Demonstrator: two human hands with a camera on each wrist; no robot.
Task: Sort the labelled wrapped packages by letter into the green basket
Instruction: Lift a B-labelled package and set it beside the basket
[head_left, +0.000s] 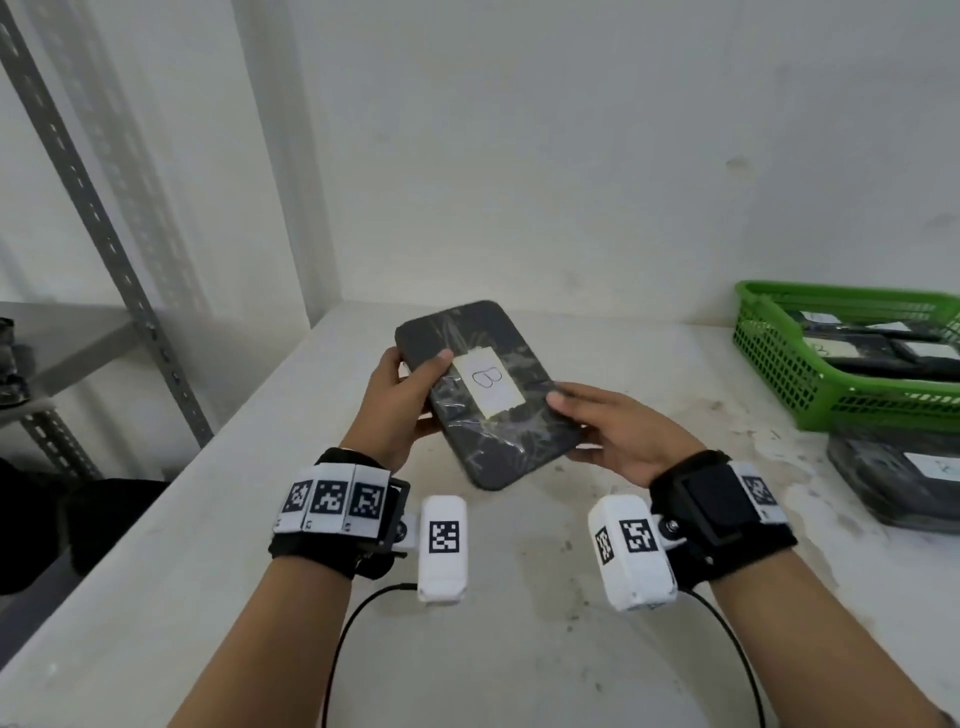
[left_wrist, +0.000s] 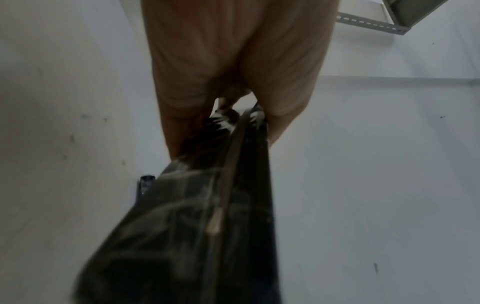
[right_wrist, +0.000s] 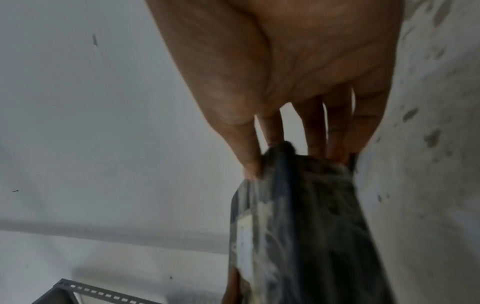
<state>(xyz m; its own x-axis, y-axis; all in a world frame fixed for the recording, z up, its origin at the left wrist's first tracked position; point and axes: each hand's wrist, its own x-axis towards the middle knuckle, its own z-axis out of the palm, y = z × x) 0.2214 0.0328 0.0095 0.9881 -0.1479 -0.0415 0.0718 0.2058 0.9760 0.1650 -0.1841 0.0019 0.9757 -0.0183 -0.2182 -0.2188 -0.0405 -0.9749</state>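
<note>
Both my hands grip the dark wrapped package (head_left: 480, 395) marked B, held above the white table (head_left: 519, 649): left hand (head_left: 397, 402) thumb on top, right hand (head_left: 618, 428) pinching opposite edge. Green basket (head_left: 779, 358) far right, holding other packages.

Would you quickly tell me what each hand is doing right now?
Left hand: grips the left edge of the wrapped package labelled B.
Right hand: grips the same package's right edge.
</note>
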